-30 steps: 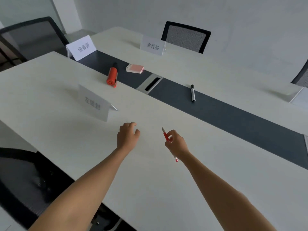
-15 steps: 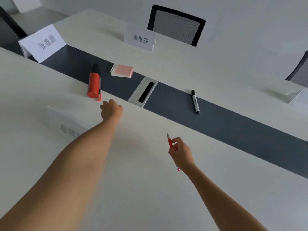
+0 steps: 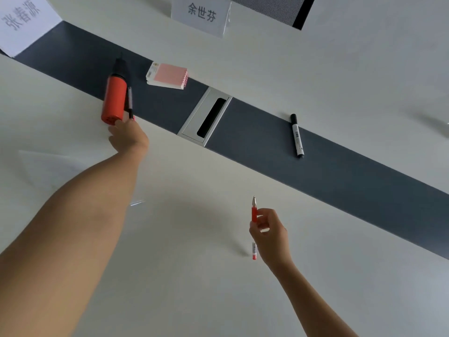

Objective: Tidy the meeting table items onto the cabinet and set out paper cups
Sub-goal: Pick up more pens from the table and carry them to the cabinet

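My right hand (image 3: 269,234) pinches a red pen (image 3: 254,212) upright above the white meeting table (image 3: 194,300). My left hand (image 3: 128,139) is stretched far out to the dark centre strip (image 3: 340,171). Its fingertips touch the near end of a red cylinder with a black nozzle (image 3: 114,98) and of a thin dark pen (image 3: 130,100) lying against the cylinder. The hand's back hides any grip. A pink spiral notepad (image 3: 167,75) lies just right of the cylinder. A black marker (image 3: 297,136) lies on the strip further right.
A metal cable port (image 3: 206,115) sits in the strip between the notepad and the marker. Name cards stand at the far side (image 3: 201,17) and far left (image 3: 23,23); a clear one (image 3: 48,166) is by my left forearm. A mesh chair (image 3: 274,6) stands behind the table.
My left hand has reached forward and left from near the table edge to the red cylinder and thin pen. My right hand has kept holding the red pen. The view has moved closer.
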